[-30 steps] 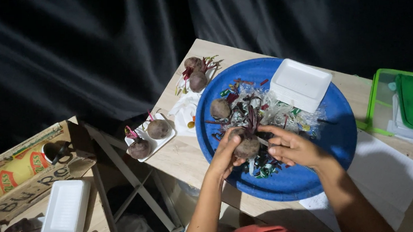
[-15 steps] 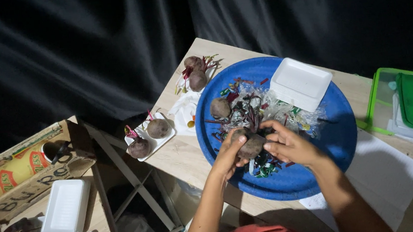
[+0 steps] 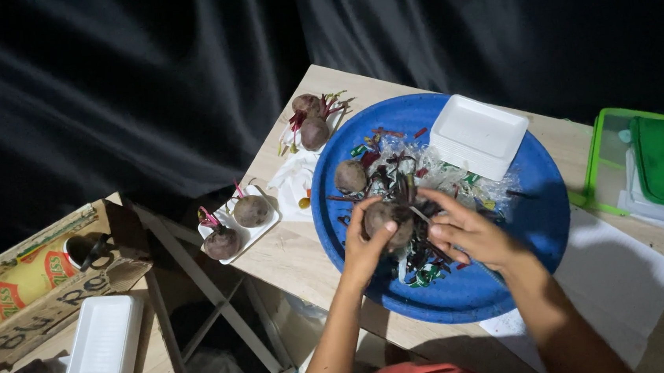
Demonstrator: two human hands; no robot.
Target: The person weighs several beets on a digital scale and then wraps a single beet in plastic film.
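My left hand (image 3: pixel 363 249) grips a brown beetroot (image 3: pixel 383 219) from the left, over a large blue round tray (image 3: pixel 536 218). My right hand (image 3: pixel 474 233) touches the same beetroot's stalk end from the right; what it holds there is hidden. Another beetroot (image 3: pixel 350 175) lies on the tray beside clear plastic wrap (image 3: pixel 458 180) and red and green stalk scraps. An empty white foam tray (image 3: pixel 478 135) rests on the blue tray's far side.
Two beetroots (image 3: pixel 238 224) sit on a white foam tray at the table's left edge; two more (image 3: pixel 309 121) lie at the far corner. A green lidded box (image 3: pixel 654 161) stands right. White paper (image 3: pixel 616 282) lies under the tray. A lower table left holds a foam tray (image 3: pixel 103 342) and cardboard box (image 3: pixel 24 282).
Both hands have stayed on the beetroot and turned it slightly; the right hand's fingers have shifted nearer the stalk end. Nothing else moved.
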